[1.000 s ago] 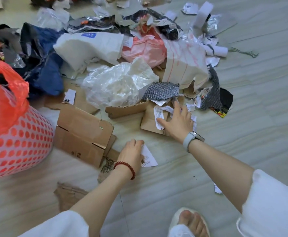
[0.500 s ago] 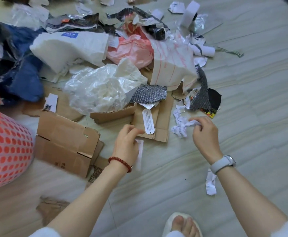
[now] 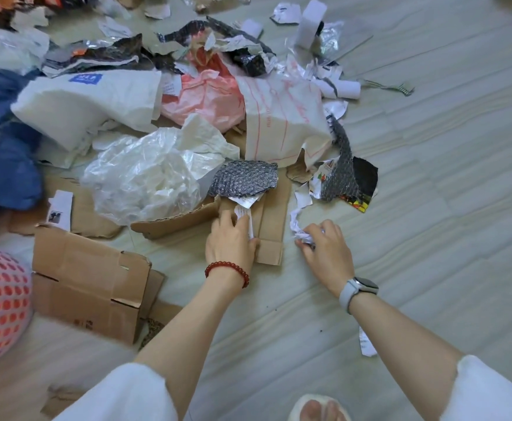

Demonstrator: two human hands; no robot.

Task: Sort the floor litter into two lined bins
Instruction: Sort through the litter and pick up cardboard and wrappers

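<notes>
Both your hands are down in the litter, each on paper.

Your left hand (image 3: 232,240) curls around a white slip (image 3: 246,220) lying on the flat cardboard (image 3: 271,226). Your right hand (image 3: 324,249) grips crumpled paper (image 3: 299,227) just beside that cardboard. The dotted bin (image 3: 1,302) sits far left, by a box (image 3: 87,281).

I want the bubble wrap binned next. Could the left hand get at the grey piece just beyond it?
Probably yes: the left hand lies on the flat cardboard just short of the grey bubble wrap, which lies uncovered on top. But its fingers already pinch a paper slip.
</notes>
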